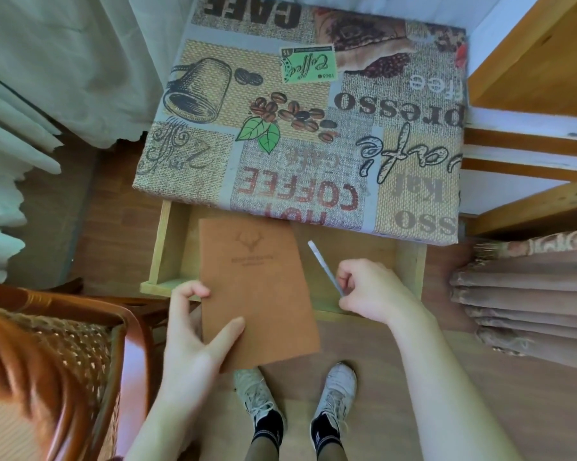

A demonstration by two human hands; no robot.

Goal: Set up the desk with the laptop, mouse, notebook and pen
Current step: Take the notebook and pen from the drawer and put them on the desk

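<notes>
A brown notebook [259, 287] with an embossed deer head hangs over the open wooden drawer [162, 247] of the desk [300, 114]. My left hand [194, 334] grips its lower left corner, thumb on the cover and fingers round the edge. My right hand [373, 287] pinches the lower end of a silver pen [323, 266], which points up and left over the drawer. The desk top wears a coffee-print cloth. No laptop or mouse is in view.
A wicker chair with a wooden frame [124, 331] stands at the lower left. White curtains [31, 94] hang at the left, a wooden shelf unit [530, 154] at the right, and folded brown fabric [526, 301] below it. My shoes [297, 390] stand on the floor before the drawer.
</notes>
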